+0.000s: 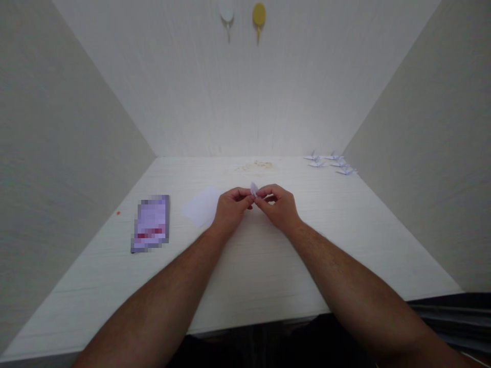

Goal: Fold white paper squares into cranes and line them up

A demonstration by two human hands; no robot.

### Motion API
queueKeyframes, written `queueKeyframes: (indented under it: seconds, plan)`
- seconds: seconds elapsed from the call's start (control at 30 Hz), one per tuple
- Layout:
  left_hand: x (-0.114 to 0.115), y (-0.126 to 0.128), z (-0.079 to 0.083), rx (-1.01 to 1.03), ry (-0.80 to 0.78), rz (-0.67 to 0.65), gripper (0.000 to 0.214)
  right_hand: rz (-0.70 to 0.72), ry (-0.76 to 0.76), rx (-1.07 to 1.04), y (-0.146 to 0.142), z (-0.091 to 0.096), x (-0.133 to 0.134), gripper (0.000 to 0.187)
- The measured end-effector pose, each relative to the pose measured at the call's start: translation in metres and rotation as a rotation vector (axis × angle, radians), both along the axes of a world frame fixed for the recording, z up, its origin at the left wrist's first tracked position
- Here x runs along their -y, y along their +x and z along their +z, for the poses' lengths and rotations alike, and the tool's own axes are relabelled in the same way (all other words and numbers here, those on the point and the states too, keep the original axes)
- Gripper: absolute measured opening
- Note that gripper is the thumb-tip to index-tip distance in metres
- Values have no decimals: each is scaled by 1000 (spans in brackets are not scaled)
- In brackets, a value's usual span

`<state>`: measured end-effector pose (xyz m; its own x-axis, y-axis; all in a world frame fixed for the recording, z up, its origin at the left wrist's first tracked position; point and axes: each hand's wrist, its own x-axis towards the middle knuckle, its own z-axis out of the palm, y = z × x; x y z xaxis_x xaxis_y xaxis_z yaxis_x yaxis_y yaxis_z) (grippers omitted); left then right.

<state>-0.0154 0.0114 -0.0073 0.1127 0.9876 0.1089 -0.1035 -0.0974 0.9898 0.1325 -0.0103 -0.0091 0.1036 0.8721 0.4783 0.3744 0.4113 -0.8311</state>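
Between my two hands, over the middle of the table, is a small folded piece of white paper (253, 189), its pointed tip sticking up. My left hand (233, 205) pinches it from the left with thumb and fingers. From the right, my right hand (278, 204) grips the same paper, thumb against fingers. The fingertips hide the lower part of the fold. Beside my left hand, flat on the table, lies white sheet paper (201, 207), partly covered by that hand.
Several folded paper cranes (332, 162) stand at the back right corner of the white table (261, 281). A blurred-out purple rectangular object (151, 223) lies at the left. Walls enclose three sides; a white hook (227, 13) and a yellow hook (259, 15) are on the back wall.
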Motion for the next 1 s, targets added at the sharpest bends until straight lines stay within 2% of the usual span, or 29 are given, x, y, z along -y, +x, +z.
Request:
queueKeyframes:
  seconds: [0.47,0.73,1.0]
  plan:
    - [0,0,1,-3,23,24,21,-10,-28,-15,-2,2,1,5]
    - [-3,-2,-4,37,4,-22,23,-35,-50,-45,-4,2,4,10]
    - [-3,-3,-4,24,17,-13,22,-44,-1,11,-6,5,4,5]
